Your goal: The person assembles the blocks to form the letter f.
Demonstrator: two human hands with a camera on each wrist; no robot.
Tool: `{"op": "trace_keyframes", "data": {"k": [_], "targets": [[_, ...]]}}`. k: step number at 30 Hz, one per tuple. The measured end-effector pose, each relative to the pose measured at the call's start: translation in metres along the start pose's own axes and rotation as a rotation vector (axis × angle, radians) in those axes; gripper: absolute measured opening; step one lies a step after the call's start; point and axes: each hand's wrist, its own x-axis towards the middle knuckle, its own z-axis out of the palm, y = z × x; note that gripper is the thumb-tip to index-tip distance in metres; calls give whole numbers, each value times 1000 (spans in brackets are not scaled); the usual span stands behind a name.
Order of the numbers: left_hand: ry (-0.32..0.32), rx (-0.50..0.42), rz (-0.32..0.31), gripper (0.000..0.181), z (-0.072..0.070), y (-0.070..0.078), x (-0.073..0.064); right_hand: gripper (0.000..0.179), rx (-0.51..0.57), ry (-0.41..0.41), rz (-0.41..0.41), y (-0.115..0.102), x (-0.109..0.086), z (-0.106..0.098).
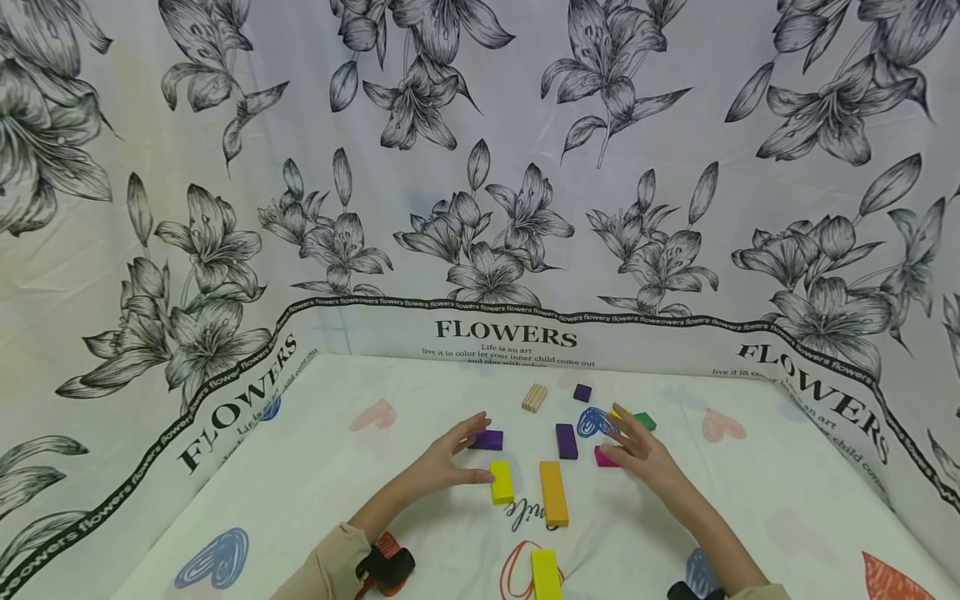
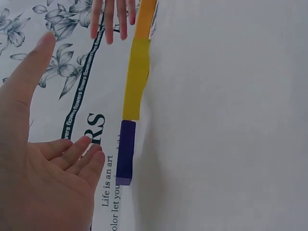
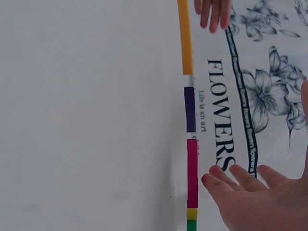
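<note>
My left hand (image 1: 442, 465) reaches in from the left, thumb and fingers apart. Its fingers are near a purple block (image 1: 491, 440), and its thumb is beside a yellow block (image 1: 501, 483); whether they touch I cannot tell. In the left wrist view the palm (image 2: 57, 187) holds nothing. My right hand (image 1: 651, 460) has its fingers spread over a pink block (image 1: 604, 457), with a green block (image 1: 646, 422) and a partly hidden yellow block (image 1: 619, 412) behind. Between the hands lie an orange block (image 1: 554, 493) and another purple block (image 1: 566, 442).
Farther back are a bare-wood ridged block (image 1: 535, 397) and a small dark purple block (image 1: 582, 392). Another yellow block (image 1: 546, 575) lies at the front edge of view. A white cloth (image 1: 375, 475) with printed hearts covers the surface; a flowered curtain (image 1: 480, 125) rises behind.
</note>
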Motion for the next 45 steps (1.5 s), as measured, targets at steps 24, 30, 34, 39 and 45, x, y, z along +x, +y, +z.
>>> {"op": "trace_keyframes", "data": {"k": [24,30,34,39,45], "targets": [[-82,-50,10,92,21,-11,1,72,108,-85,-8,-8,-10,31],[-106,-74,33,92,22,-12,1,73,99,-96,-34,-6,-9,38],[-124,-96,51,92,22,-14,1,75,93,-102,-28,-6,-10,43],[-134,-88,58,92,23,-16,1,80,81,-117,-29,-7,-10,49],[-127,-81,31,91,24,-16,1,84,98,-182,-52,-6,-10,54]]}}
